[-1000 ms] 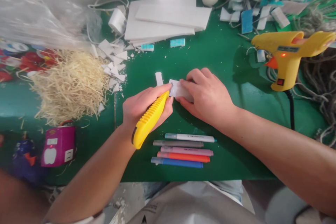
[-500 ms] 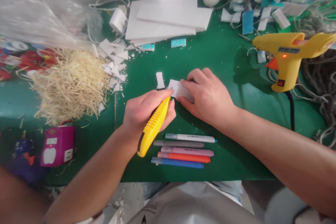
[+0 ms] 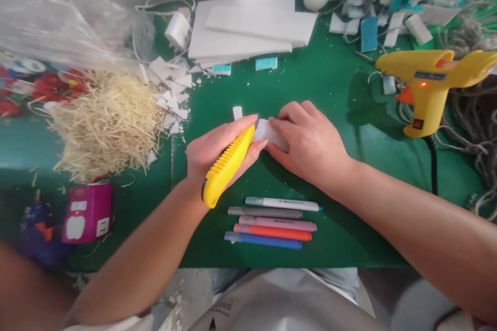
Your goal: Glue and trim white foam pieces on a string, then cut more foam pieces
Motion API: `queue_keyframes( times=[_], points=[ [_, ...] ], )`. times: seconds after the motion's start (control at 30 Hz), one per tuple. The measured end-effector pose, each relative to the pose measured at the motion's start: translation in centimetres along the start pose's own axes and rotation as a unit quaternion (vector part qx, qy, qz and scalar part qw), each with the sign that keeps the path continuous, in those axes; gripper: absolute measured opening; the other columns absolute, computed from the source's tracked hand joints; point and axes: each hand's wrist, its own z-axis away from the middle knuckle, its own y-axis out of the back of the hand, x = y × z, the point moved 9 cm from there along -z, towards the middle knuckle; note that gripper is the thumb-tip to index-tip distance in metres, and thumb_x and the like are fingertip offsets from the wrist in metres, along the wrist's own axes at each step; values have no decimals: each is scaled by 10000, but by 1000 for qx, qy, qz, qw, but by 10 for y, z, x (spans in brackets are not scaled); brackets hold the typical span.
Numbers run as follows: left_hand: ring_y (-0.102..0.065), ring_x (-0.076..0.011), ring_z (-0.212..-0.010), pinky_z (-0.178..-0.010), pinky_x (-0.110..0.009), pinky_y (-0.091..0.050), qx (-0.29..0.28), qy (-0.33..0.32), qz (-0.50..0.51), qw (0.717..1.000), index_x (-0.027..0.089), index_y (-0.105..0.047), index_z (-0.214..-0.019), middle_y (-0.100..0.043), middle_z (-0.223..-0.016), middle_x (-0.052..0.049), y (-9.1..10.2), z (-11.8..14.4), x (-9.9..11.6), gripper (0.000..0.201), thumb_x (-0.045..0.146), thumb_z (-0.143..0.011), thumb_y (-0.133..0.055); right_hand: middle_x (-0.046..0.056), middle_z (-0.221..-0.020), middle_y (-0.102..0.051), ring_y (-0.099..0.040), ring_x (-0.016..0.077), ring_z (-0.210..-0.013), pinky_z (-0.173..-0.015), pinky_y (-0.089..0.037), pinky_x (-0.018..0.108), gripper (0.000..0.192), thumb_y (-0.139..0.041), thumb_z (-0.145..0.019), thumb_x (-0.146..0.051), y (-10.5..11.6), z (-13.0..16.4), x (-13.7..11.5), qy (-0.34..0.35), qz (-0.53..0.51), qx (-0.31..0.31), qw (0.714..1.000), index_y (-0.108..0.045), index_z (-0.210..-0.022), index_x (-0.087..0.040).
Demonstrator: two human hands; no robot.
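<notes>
My left hand [image 3: 217,150] is closed around a yellow utility knife [image 3: 229,163], its handle slanting down toward me. The knife's front end meets the left part of a small white foam piece [image 3: 261,128] on the green table. Over the right part of that piece lies my right hand [image 3: 305,137], its fingers and thumb gripping it from both sides. My right fingers cover much of the piece, and the blade is mostly hidden. A narrow white offcut [image 3: 237,113] lies just beyond my left hand.
Several markers [image 3: 275,222] lie near the front edge. A yellow glue gun [image 3: 430,88] stands at right with its light on. White foam sheets [image 3: 244,28] are stacked at the back. Straw [image 3: 108,124], scraps [image 3: 174,93] and a magenta box [image 3: 88,213] are at left.
My left hand has moved slightly away from me with the utility knife, whose rear end has swung up and left. My right hand stays on the foam piece.
</notes>
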Motion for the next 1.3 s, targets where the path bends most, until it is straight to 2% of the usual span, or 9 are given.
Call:
queue_keyframes(
  times=[0.17, 0.4, 0.67, 0.77, 0.87, 0.97, 1.03, 1.2, 1.3],
  points=[
    [-809, -189, -877, -843, -291, -690, -6, -3, -3, 1000, 281, -694, -1217, -822, -1107, -8, -7, 2, -7, 294, 206, -942, -765, 169, -1063, -652, -491, 285, -924, -772, -472, 437, 263, -612, -946, -303, 0, 0, 1, 0, -2, 2, 1000, -763, -1072, -128],
    [-805, -181, -787, -760, -253, -680, -5, -65, -36, 997, 211, -706, -1140, -832, -1000, -36, -9, 0, 3, 199, 191, -943, -720, 181, -1068, -662, -506, 297, -937, -780, -491, 445, 261, -608, -945, -291, -1, -1, -1, -10, 4, -8, 1000, -758, -1063, -114],
    [-788, -182, -709, -663, -283, -685, -38, -57, -64, 996, 287, -699, -1065, -823, -893, 16, -6, -6, 11, 208, 144, -926, -639, 189, -1080, -657, -489, 298, -948, -797, -503, 453, 266, -629, -939, -295, -1, -2, -2, -11, 3, -17, 1000, -760, -1064, -100],
    [-788, -181, -704, -666, -265, -678, -40, -66, -65, 995, 253, -696, -1049, -823, -887, -4, -4, -5, 13, 189, 135, -910, -648, 193, -1086, -659, -492, 301, -950, -794, -502, 453, 267, -630, -941, -294, 0, -2, -2, -13, 2, -20, 1000, -759, -1067, -97],
    [-782, -173, -694, -667, -248, -664, -39, -41, -49, 997, 226, -702, -1005, -816, -854, -6, 0, -2, 11, 151, 135, -899, -646, 194, -1090, -657, -500, 307, -963, -799, -501, 454, 271, -607, -954, -292, 0, -3, -2, -13, 5, -21, 1000, -756, -1072, -98],
    [-783, -170, -714, -705, -255, -662, -55, 10, -41, 998, 240, -716, -1002, -817, -882, 17, 2, 3, 6, 164, 137, -894, -650, 190, -1096, -654, -505, 306, -963, -795, -497, 447, 278, -585, -965, -301, -2, -2, -1, -11, 5, -22, 1000, -754, -1072, -107],
    [-782, -170, -718, -713, -252, -655, -61, 22, -41, 997, 244, -726, -1008, -818, -894, 23, 4, 5, 6, 170, 142, -886, -663, 189, -1096, -655, -508, 305, -959, -788, -496, 443, 281, -586, -963, -307, -2, -1, -1, -8, 5, -21, 1000, -754, -1075, -112],
    [-764, -153, -696, -695, -221, -621, -26, 21, -57, 998, 202, -754, -1019, -811, -866, 7, 15, 5, 3, 164, 139, -887, -681, 196, -1109, -657, -517, 311, -964, -785, -495, 449, 293, -587, -958, -319, 1, 0, 0, -5, 4, -3, 1000, -759, -1074, -111],
    [-765, -168, -741, -721, -251, -623, 21, 23, -69, 997, 252, -752, -1133, -817, -947, 13, 26, 4, -3, 273, 149, -885, -706, 201, -1109, -663, -528, 317, -969, -794, -497, 456, 313, -592, -958, -330, 2, 1, 2, -9, 0, -1, 1000, -762, -1081, -98]
  ],
)
